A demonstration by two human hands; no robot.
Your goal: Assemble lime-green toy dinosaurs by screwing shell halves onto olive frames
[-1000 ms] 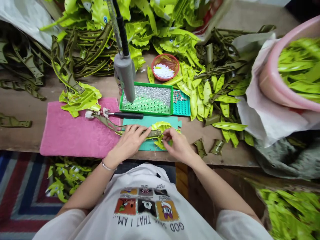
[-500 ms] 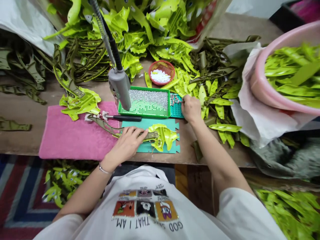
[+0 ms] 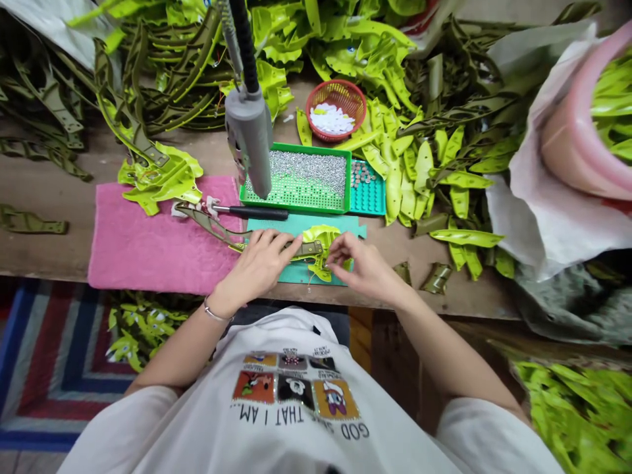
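My left hand (image 3: 264, 262) lies flat with fingers stretched, pressing an olive and lime plastic part (image 3: 316, 249) onto a teal mat (image 3: 296, 227) at the table's front edge. My right hand (image 3: 356, 263) is at the part's right side, fingertips pinched together on something too small to make out. Just behind the mat stand a green tray of small silver pieces (image 3: 301, 181) and a teal tray (image 3: 368, 191) holding several round metal pieces. A black-handled tool (image 3: 251, 211) lies left of the mat.
A grey hanging tool (image 3: 249, 138) dangles over the green tray. A pink cloth (image 3: 158, 240) covers the table's left. A red basket of white bits (image 3: 336, 118) sits behind. Lime and olive plastic parts (image 3: 419, 164) pile around; a pink tub (image 3: 582, 131) stands right.
My right hand has come back from the teal tray to the plastic part on the mat, fingertips pinched. My left hand has stayed pressed on the part.
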